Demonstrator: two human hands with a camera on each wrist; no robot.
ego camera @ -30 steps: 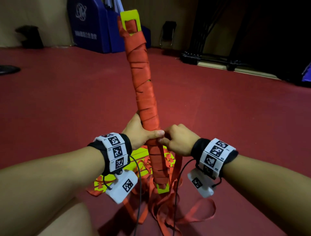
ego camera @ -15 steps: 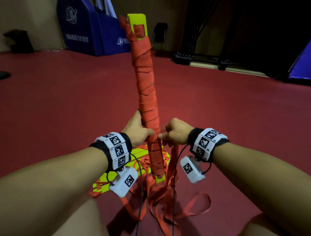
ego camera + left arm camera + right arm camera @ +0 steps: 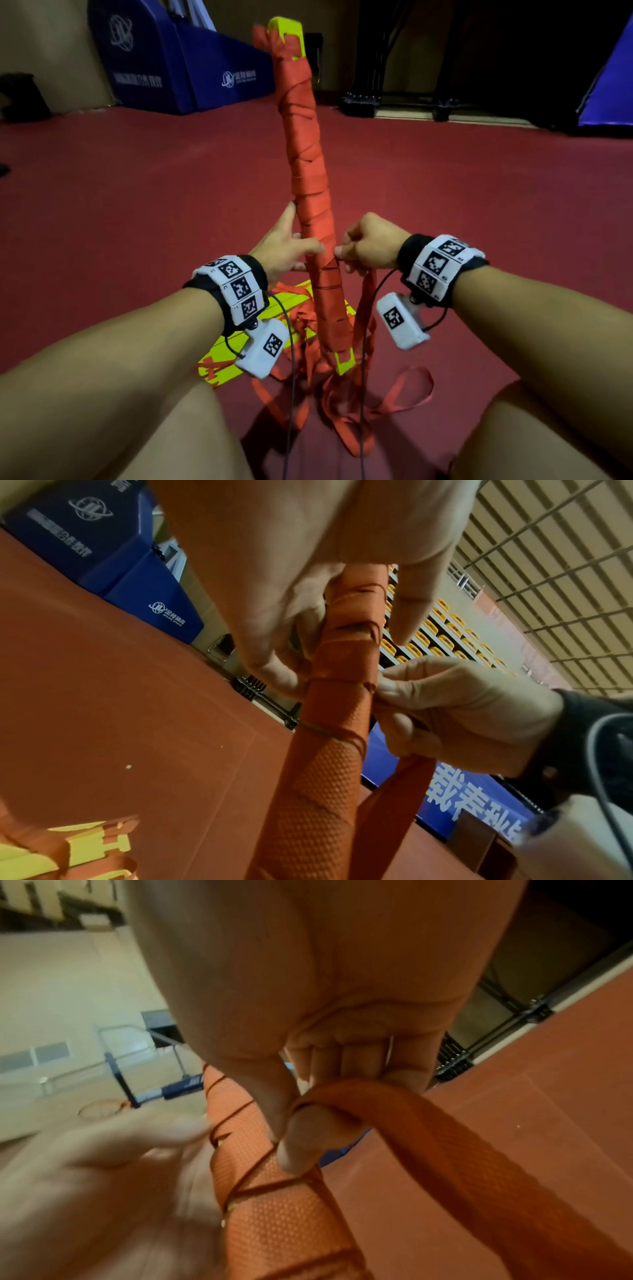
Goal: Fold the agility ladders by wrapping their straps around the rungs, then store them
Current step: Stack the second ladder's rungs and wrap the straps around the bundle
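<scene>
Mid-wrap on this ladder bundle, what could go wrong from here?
1. The left hand looks loosely placed on the wrapped bundle, fingers extended rather than curled; the tall upright bundle could tip or twist.
2. The right hand only pinches the strap; if that grip slips, the last turns may loosen.
3. Loose strap loops pile on the floor by the bundle's base and could snag or knot while being pulled in.

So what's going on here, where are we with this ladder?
A person is mid-wrap on an agility ladder. The left hand steadies the upright wrapped bundle with fingers mostly extended, while the right hand pinches the loose strap beside it. More yellow rungs and strap lie on the red floor below.
</scene>
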